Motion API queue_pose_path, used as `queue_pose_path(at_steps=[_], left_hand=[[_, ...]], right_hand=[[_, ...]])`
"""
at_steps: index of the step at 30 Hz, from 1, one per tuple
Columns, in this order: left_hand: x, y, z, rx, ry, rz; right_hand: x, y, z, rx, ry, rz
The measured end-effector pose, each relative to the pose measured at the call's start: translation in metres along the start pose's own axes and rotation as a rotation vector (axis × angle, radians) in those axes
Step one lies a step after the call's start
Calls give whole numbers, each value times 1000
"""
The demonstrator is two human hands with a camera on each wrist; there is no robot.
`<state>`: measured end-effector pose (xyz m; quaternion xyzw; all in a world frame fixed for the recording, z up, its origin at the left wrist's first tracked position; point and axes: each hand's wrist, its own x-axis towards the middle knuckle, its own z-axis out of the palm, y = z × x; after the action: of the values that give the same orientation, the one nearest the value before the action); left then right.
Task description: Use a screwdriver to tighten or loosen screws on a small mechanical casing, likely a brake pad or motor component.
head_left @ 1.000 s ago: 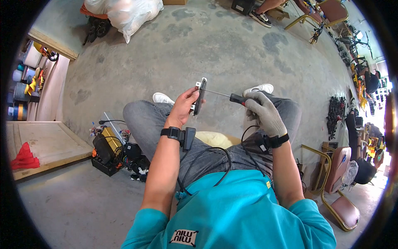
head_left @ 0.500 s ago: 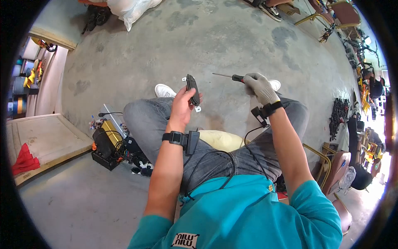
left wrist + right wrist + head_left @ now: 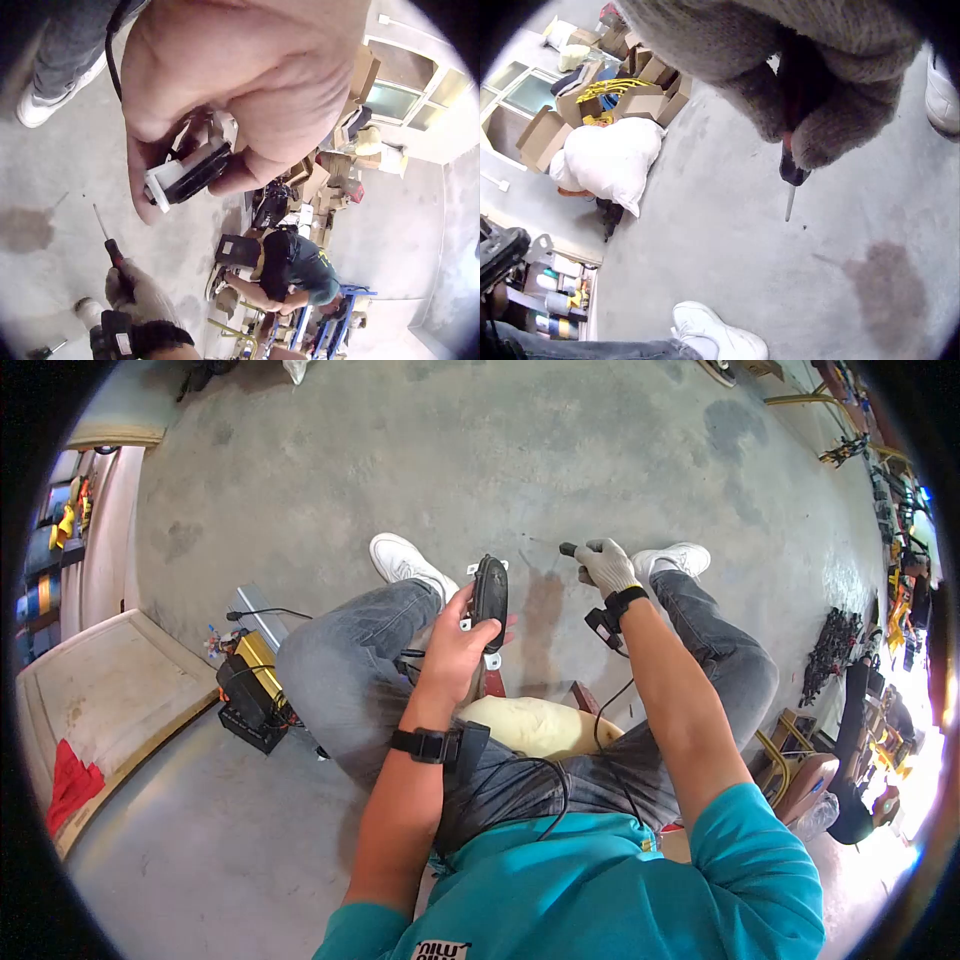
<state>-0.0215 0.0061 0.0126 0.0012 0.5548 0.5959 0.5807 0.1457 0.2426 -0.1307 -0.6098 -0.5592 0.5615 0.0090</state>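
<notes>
My bare left hand (image 3: 455, 650) grips an oblong black part (image 3: 490, 595) with its thumb along the near face. Pale tabs with holes stick out at the part's ends; in the left wrist view its white end piece (image 3: 159, 187) shows between the fingers. On my right hand (image 3: 608, 568) is a grey knit glove. It holds a screwdriver by its black and red handle (image 3: 114, 251), the thin shaft (image 3: 790, 202) pointing away from the fingers. The screwdriver is apart from the black part, off to its right. The palm hides much of the part's back.
White shoes (image 3: 405, 565) and bent knees flank the hands, with a pale yellow cushion (image 3: 535, 726) between the thighs. A cable (image 3: 600, 725) crosses the lap. Electronics (image 3: 255, 685) lie left of the knee. A small dark speck (image 3: 805, 226) is on the concrete floor.
The screwdriver's tip was at the part one second ago; my right hand has drawn it away. My left hand has turned the part, its broad black face now toward the head camera.
</notes>
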Motion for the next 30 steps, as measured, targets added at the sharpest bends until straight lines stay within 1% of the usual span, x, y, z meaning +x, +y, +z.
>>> queue_pose_path(at_steps=[2,3,6,8,9,11,15,18,21,23,24,26,27,28,29,30], left_hand=[[3,-2,-1,39,-32,9],[3,-1,1,38,-24,-13],[1,5,8,67,25,-48],[2,3,8,59,36,-5],[4,2,7,61,41,-18],[6,1,5,31,57,-69],[8,6,8,52,68,-115],[5,11,11,107,60,-84],[4,10,12,37,74,-103],[6,8,8,185,-14,-80],[5,8,9,185,-20,-74],[4,11,10,417,-45,-4],[5,9,12,415,-59,17],[5,6,10,362,-49,29],[9,0,6,308,-31,24],[12,-5,5,290,-5,15]], right_hand=[[8,-1,6,-14,10,12],[9,-2,8,-27,25,5],[20,-5,15,-34,23,76],[26,-2,18,-62,28,100],[31,3,19,-62,23,113],[41,11,20,-124,18,81],[49,19,19,-166,14,80],[49,22,17,-120,-10,71],[49,26,16,-63,25,90],[49,30,14,28,0,91],[44,25,10,29,7,84],[32,16,2,78,-52,72],[26,12,-7,77,-35,53],[18,7,-13,130,-59,35],[12,8,-14,181,-93,31],[0,0,-27,223,-162,38]])
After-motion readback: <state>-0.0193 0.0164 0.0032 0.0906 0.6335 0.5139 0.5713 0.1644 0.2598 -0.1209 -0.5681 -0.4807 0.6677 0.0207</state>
